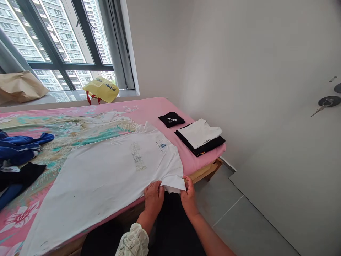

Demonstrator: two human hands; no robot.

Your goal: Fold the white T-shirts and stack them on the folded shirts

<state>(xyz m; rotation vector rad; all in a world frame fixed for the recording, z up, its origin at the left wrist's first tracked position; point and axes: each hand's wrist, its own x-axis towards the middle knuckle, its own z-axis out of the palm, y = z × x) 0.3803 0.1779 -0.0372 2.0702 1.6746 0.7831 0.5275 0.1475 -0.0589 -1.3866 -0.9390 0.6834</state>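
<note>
My right hand (189, 195) had its thumb and fingers closed on the sleeve end of the white shirt (106, 181), with hardly any gap between them beyond the cloth. My left hand (155, 195) lay on the same shirt where the sleeve met the body, fingers bent and close together; I could not tell whether it pinched the cloth or only pressed on it. The shirt was spread along the near edge of the bed (149, 108), its collar toward the far edge and its sleeve at the near edge, between my hands. Small print and a blue emblem showed on it. At the bed's near right corner lay a folded white top (198, 132) on folded black clothes (213, 144). Farther back, near the right edge, was a small black bundle (172, 119) marked "CHINA". Blue clothes (18, 147) lay heaped toward the left, with a black garment (29, 174) just in front of them. Past the far edge, a yellow bag (102, 89) with red handles leaned over on the windowsill (57, 97), and a brown paper bag (22, 86) was at the sill's left end.
</note>
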